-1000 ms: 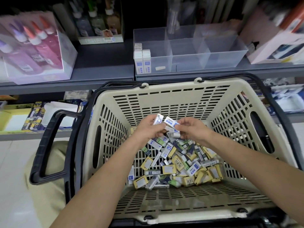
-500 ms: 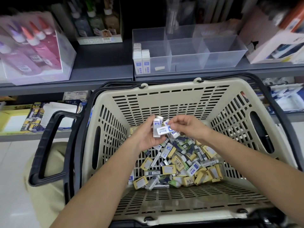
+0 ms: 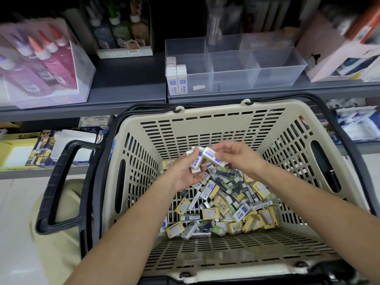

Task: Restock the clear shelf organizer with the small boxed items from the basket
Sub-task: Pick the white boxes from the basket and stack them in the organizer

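A grey shelf (image 3: pixel 127 87) is taken up by a pink bottle display (image 3: pixel 41 64) at the left and the clear organizer (image 3: pixel 267 77), with white boxes (image 3: pixel 176 81) stood upright in its left compartment. Just below, small boxed items (image 3: pixel 226 206) are heaped in the basket (image 3: pixel 205 128); above them several are gripped by the left hand (image 3: pixel 183 177), one pinched by the right hand (image 3: pixel 240 159)

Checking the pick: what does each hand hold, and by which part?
The left hand grips several small white-and-blue cardboard boxes round their lower ends; the right hand pinches another white-and-blue box by its right end.
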`<state>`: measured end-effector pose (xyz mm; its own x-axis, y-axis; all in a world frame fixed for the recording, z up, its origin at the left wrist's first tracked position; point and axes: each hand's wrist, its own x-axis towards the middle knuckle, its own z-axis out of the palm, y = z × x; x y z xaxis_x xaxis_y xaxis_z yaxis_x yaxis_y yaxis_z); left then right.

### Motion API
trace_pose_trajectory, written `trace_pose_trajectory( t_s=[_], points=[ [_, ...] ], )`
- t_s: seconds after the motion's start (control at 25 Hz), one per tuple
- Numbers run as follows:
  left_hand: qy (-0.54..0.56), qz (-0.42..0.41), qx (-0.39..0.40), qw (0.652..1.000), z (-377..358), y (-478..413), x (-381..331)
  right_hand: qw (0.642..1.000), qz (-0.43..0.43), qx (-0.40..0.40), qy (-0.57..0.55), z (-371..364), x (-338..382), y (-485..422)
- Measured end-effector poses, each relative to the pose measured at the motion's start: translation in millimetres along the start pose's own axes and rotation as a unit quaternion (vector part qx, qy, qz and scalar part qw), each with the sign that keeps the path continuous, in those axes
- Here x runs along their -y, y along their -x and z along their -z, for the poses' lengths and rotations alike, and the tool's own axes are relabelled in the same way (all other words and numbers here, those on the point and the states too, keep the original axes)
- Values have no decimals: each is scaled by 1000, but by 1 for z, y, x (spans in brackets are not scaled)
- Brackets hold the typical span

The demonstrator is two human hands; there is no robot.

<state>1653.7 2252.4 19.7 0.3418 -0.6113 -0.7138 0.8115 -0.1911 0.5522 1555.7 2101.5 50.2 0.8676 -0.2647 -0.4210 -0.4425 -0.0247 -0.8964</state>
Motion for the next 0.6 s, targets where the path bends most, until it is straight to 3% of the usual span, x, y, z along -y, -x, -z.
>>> trace_pose_trajectory(
  t_s=[0.12, 0.24, 0.32, 0.6],
  points=[
    [-10, 41, 39, 998, -3, 3, 1, 995, 44, 24, 90, -6, 0, 1],
    [-56, 59, 91, 993, -2, 7, 0, 996, 58, -55, 51, -5, 2, 0],
    [-84, 61, 105, 989, -1, 10, 0, 995, 72, -66, 31, -3, 2, 0],
    [-112, 19, 72, 991, -7, 36, -22, 984, 131, -48, 112, -14, 1, 3]
  ],
)
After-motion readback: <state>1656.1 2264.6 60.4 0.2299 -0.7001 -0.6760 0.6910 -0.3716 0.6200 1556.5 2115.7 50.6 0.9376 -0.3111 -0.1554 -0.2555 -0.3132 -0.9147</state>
